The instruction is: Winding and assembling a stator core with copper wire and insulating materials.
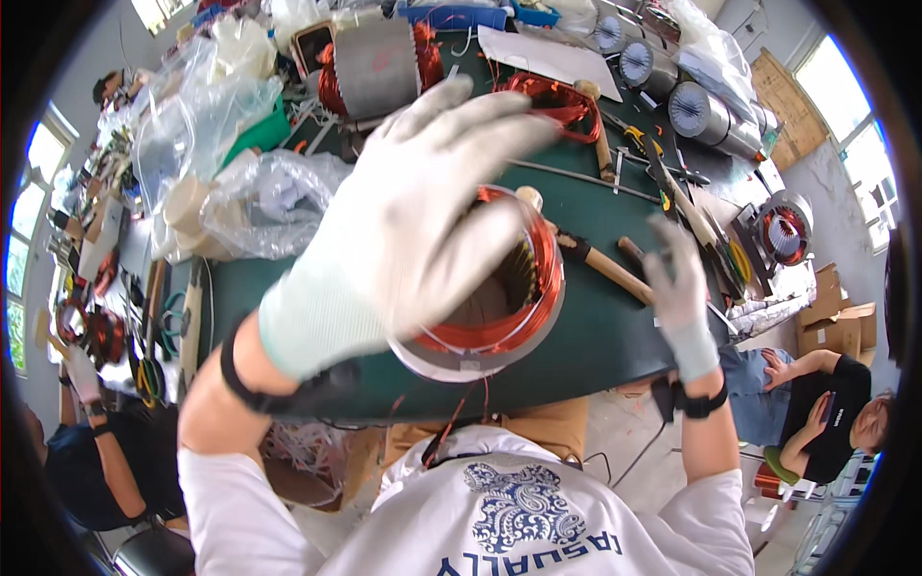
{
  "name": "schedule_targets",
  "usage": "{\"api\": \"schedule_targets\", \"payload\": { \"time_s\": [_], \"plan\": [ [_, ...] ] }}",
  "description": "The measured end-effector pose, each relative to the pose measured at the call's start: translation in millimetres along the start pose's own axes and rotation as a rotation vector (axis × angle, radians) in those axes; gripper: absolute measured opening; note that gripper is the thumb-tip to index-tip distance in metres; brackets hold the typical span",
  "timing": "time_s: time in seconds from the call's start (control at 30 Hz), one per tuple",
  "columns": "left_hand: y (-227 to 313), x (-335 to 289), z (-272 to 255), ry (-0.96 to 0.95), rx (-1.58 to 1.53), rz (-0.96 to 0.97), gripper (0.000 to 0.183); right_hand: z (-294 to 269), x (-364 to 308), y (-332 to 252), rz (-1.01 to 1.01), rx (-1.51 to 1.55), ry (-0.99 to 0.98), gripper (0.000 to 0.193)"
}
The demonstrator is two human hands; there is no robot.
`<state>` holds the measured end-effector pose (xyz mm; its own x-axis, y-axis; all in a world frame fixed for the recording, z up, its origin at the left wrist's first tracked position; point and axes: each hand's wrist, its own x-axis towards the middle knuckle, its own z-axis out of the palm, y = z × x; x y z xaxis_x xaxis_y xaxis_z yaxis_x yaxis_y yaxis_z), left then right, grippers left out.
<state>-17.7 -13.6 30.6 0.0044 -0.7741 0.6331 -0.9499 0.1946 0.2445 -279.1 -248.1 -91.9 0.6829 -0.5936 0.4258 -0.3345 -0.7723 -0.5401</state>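
My left hand (413, 211), in a white knit glove, is raised over a motor stator (547, 288) and hides much of it. Its fingers are apart, slightly blurred, and nothing shows in them. Red-orange copper windings ring the stator's top, and dark slots show inside. My right hand (679, 283), gloved too and smeared by motion, is to the right of the stator with its fingers stretched out and nothing visible in them. Between that hand and the stator lies a hammer with a wooden handle (615, 276) on the green tabletop (615, 336).
A wound stator (375, 72) and loose copper coils (557, 106) lie at the back. Metal cylinders (706, 115) stand back right, near pliers, scissors (740, 261) and rods. Plastic bags (274, 202) crowd the left. Co-workers sit left (115, 451) and right (816, 413).
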Motion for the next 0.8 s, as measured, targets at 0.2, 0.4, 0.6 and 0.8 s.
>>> {"api": "schedule_targets", "payload": {
  "time_s": [0.2,0.4,0.6,0.8],
  "plan": [
    [24,-8,17,-0.396,0.22,0.005,0.058,28,-15,-38,-0.317,-0.037,-0.389,0.042],
    [-58,-31,-26,-0.04,0.299,-0.152,0.063,11,-10,-26,-0.011,-0.13,-0.289,0.044],
    [-131,-159,12,-0.668,0.469,-0.811,0.07,24,-54,-49,-0.063,-0.122,-0.415,0.045],
    [-148,-90,-46,-0.906,0.358,-0.963,0.073,47,-79,-32,-0.099,-0.266,-0.271,0.042]
  ]
}}
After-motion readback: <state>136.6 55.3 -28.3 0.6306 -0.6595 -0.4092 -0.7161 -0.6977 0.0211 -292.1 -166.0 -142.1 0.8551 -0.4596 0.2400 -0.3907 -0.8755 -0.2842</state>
